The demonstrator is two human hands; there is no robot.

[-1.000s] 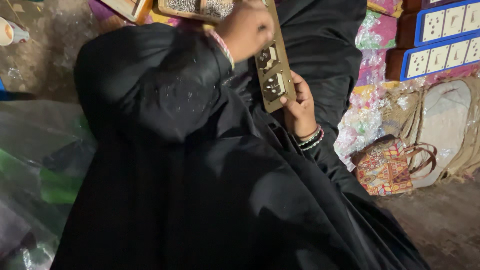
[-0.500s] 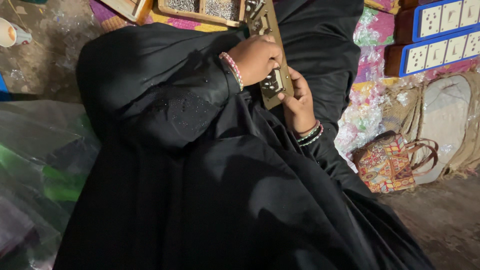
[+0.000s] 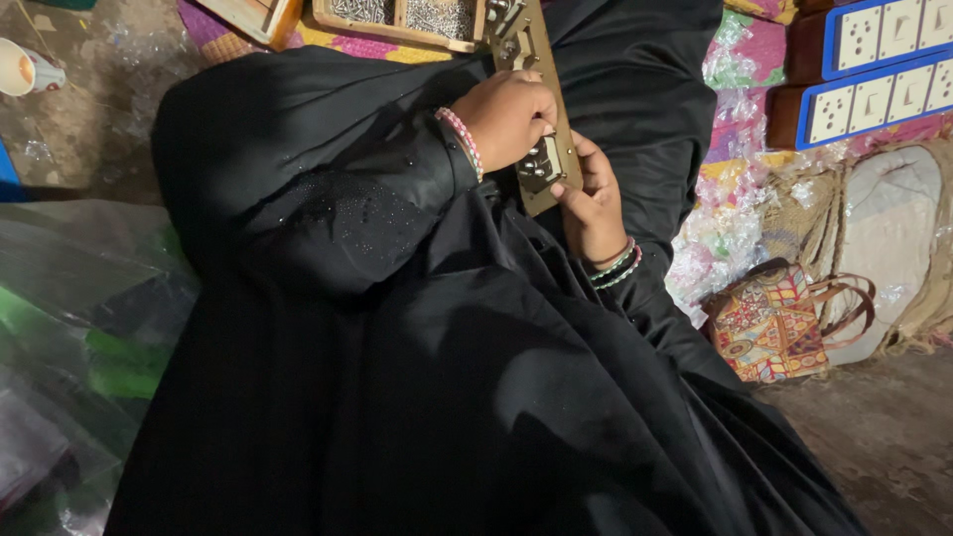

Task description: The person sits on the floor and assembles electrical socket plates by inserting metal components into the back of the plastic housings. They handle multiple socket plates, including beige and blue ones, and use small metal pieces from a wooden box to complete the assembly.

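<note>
A long brown wooden board (image 3: 529, 52) with metal switch fittings on it lies tilted across my lap, over my black garment. My left hand (image 3: 508, 117), with a pink beaded bracelet at the wrist, is curled over a switch fitting (image 3: 541, 164) near the board's lower end. Its fingertips hide what they pinch. My right hand (image 3: 594, 206), with thin bangles at the wrist, grips the lower end of the board from below and the right, thumb on its edge.
A wooden tray (image 3: 392, 30) of small screws sits at the top. Blue-framed switch panels (image 3: 874, 69) are stacked at the top right. A patterned handbag (image 3: 769, 323) and a woven sack (image 3: 898, 238) lie right; plastic bags (image 3: 79, 328) and a paper cup (image 3: 22, 69) lie left.
My left hand has slid down the board from its upper part to the fitting just above my right hand. The right hand has kept its grip on the board.
</note>
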